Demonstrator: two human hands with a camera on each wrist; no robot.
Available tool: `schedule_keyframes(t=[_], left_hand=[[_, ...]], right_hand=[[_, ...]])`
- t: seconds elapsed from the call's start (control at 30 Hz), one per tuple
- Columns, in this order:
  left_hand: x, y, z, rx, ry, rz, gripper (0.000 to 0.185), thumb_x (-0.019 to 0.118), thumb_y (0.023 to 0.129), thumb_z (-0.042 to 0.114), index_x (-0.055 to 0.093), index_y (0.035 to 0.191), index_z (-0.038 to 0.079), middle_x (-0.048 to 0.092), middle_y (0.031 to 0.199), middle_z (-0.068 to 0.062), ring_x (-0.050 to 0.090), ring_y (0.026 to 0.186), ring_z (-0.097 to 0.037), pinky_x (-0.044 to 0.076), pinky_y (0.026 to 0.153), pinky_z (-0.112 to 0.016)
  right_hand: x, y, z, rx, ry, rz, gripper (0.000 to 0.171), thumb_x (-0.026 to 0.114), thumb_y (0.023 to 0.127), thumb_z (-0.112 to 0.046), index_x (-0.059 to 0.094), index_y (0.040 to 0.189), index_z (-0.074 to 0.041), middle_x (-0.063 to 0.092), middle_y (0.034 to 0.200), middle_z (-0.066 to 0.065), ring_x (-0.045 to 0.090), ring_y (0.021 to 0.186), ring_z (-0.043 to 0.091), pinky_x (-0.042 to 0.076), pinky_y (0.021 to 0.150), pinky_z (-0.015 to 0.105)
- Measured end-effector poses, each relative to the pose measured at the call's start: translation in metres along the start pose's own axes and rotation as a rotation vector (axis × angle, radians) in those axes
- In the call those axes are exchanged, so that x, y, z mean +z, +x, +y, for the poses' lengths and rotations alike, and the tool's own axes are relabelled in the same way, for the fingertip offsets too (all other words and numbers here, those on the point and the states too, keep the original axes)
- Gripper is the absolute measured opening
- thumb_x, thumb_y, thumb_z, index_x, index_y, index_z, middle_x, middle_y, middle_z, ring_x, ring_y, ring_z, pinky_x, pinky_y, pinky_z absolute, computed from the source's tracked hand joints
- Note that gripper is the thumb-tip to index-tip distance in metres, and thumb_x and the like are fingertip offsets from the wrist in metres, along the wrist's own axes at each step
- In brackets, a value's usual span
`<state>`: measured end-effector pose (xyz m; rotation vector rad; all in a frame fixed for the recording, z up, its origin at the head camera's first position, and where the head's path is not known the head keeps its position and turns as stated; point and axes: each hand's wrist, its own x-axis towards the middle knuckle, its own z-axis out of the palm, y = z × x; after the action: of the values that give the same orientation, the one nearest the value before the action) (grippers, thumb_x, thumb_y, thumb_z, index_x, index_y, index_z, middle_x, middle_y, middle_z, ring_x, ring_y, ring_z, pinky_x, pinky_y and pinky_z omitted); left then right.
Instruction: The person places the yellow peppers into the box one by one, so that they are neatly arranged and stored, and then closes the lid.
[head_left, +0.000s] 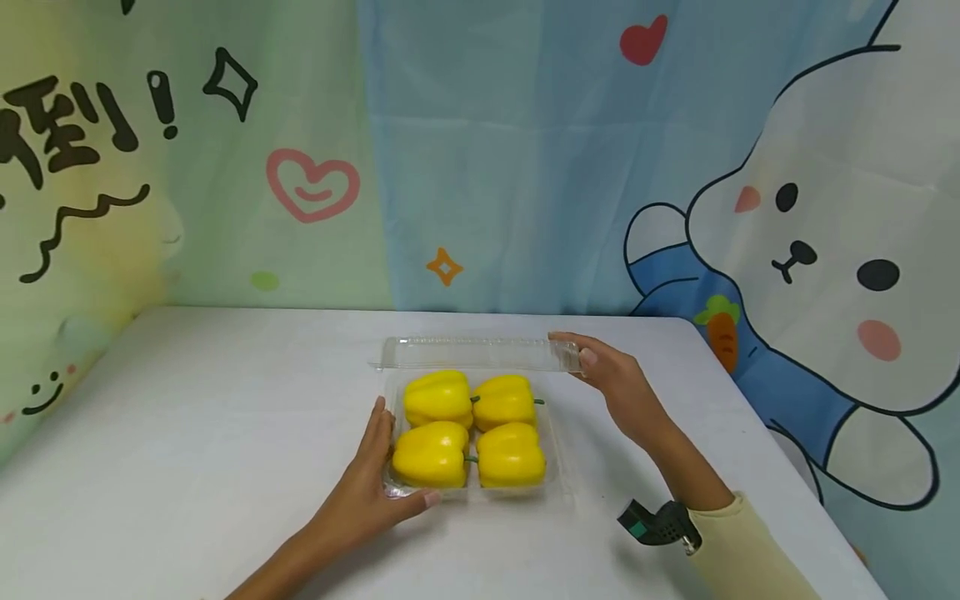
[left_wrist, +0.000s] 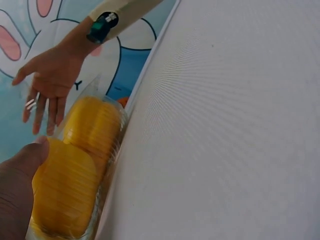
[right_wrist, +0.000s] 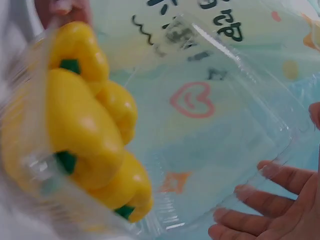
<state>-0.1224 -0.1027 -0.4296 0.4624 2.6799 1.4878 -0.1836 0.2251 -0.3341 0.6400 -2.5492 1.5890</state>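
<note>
Bracing the tray [head_left: 557, 477] with the left hand [head_left: 372, 486], thumb hooked round its near-left corner at about 7 o'clock and fingers [head_left: 378, 427] laid flat up the left wall — that's a holding hand, steadying the clear pack on the white desk [head_left: 187, 433]. Inside sit four yellow peppers [head_left: 471, 428], two by two, filling the tray. Over at 1 o'clock the right hand [head_left: 611, 377] has the hinged lid [head_left: 468, 353] by its right end; the lid stands nearly upright along the far edge, and the fingers look fairly straight, resting against the plastic rather than clamped on it — the right wrist view shows them spread behind the clear panel. So the lid stage is what's in hand, though whether it is swinging up or down I can't tell from this. My read: the next move calls for guiding that lid evenly about its hinge while the left hand keeps the tray from sliding, and minding that the peppers' tops don't catch it.
</note>
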Motion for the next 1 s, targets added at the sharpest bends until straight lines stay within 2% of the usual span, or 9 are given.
schedule_keyframes(t=[0.1, 0.2, 0.3, 0.47, 0.57, 0.67, 0.8, 0.87, 1.0], left_hand=[[0.0, 0.0, 0.001, 0.001, -0.001, -0.005, 0.125, 0.08, 0.074, 0.054, 0.0, 0.155, 0.004, -0.01, 0.161, -0.009, 0.006, 0.145, -0.029, 0.016, 0.112, -0.054], [-0.002, 0.001, 0.003, -0.021, -0.003, -0.02, 0.124, 0.079, 0.075, 0.054, -0.002, 0.155, 0.005, -0.01, 0.161, -0.007, 0.006, 0.145, -0.028, 0.016, 0.112, -0.05], [-0.007, 0.001, 0.006, -0.044, -0.046, -0.048, 0.113, 0.073, 0.084, 0.049, -0.001, 0.155, 0.003, -0.009, 0.16, -0.009, 0.006, 0.145, -0.028, 0.018, 0.112, -0.045], [-0.021, -0.002, 0.013, -0.027, -0.174, -0.089, 0.081, 0.04, 0.102, 0.049, 0.007, 0.153, -0.004, 0.004, 0.16, -0.019, 0.005, 0.145, -0.035, 0.015, 0.113, -0.048], [-0.027, -0.003, 0.017, -0.029, -0.278, -0.1, 0.08, 0.019, 0.103, 0.056, 0.007, 0.153, -0.005, 0.013, 0.158, -0.023, 0.012, 0.144, -0.036, 0.015, 0.113, -0.048], [-0.032, -0.001, 0.019, -0.048, -0.408, -0.137, 0.081, 0.004, 0.1, 0.059, 0.004, 0.154, -0.002, 0.011, 0.158, -0.022, 0.014, 0.144, -0.036, 0.017, 0.112, -0.046], [-0.039, 0.003, 0.02, -0.096, -0.57, -0.207, 0.077, -0.004, 0.098, 0.059, -0.001, 0.156, 0.009, 0.002, 0.162, -0.012, 0.01, 0.146, -0.03, 0.011, 0.115, -0.042], [-0.042, 0.003, 0.02, -0.121, -0.607, -0.231, 0.078, -0.006, 0.097, 0.061, -0.002, 0.157, 0.012, -0.002, 0.162, -0.008, 0.009, 0.146, -0.027, 0.009, 0.115, -0.041], [-0.042, 0.003, 0.018, -0.144, -0.638, -0.239, 0.079, -0.003, 0.096, 0.063, -0.005, 0.156, 0.012, -0.008, 0.161, -0.01, 0.003, 0.146, -0.033, 0.006, 0.115, -0.047]], right_hand=[[0.0, -0.007, 0.002, -0.028, -0.106, -0.003, 0.041, 0.036, 0.107, -0.022, 0.05, 0.142, -0.006, 0.046, 0.145, 0.016, 0.041, 0.132, 0.04, 0.037, 0.098, 0.062], [0.0, -0.013, 0.005, -0.055, -0.152, -0.029, 0.04, 0.038, 0.106, -0.02, 0.047, 0.145, -0.011, 0.043, 0.148, 0.012, 0.037, 0.135, 0.037, 0.038, 0.098, 0.062], [0.0, -0.019, 0.01, -0.106, -0.165, -0.054, 0.042, 0.044, 0.104, -0.014, 0.046, 0.146, -0.013, 0.043, 0.149, 0.008, 0.038, 0.136, 0.032, 0.041, 0.098, 0.056], [-0.002, -0.028, 0.02, -0.236, -0.148, -0.108, 0.049, 0.052, 0.099, -0.002, 0.044, 0.146, -0.008, 0.04, 0.151, 0.008, 0.039, 0.137, 0.023, 0.041, 0.101, 0.037], [-0.004, -0.031, 0.024, -0.296, -0.166, -0.139, 0.052, 0.057, 0.097, -0.003, 0.042, 0.147, -0.006, 0.038, 0.152, 0.009, 0.036, 0.138, 0.02, 0.037, 0.104, 0.03], [-0.006, -0.034, 0.026, -0.319, -0.233, -0.149, 0.056, 0.061, 0.094, -0.007, 0.043, 0.148, -0.01, 0.038, 0.152, 0.007, 0.036, 0.138, 0.019, 0.033, 0.106, 0.027], [-0.006, -0.039, 0.025, -0.307, -0.316, -0.158, 0.061, 0.066, 0.092, -0.013, 0.043, 0.148, -0.017, 0.037, 0.153, 0.003, 0.035, 0.139, 0.021, 0.031, 0.108, 0.032], [-0.005, -0.041, 0.025, -0.301, -0.344, -0.16, 0.062, 0.068, 0.091, -0.014, 0.044, 0.148, -0.018, 0.036, 0.153, 0.003, 0.034, 0.139, 0.023, 0.034, 0.107, 0.042], [-0.004, -0.046, 0.027, -0.272, -0.369, -0.161, 0.064, 0.07, 0.088, -0.014, 0.045, 0.147, -0.018, 0.032, 0.156, 0.003, 0.032, 0.14, 0.026, 0.036, 0.1, 0.061]])
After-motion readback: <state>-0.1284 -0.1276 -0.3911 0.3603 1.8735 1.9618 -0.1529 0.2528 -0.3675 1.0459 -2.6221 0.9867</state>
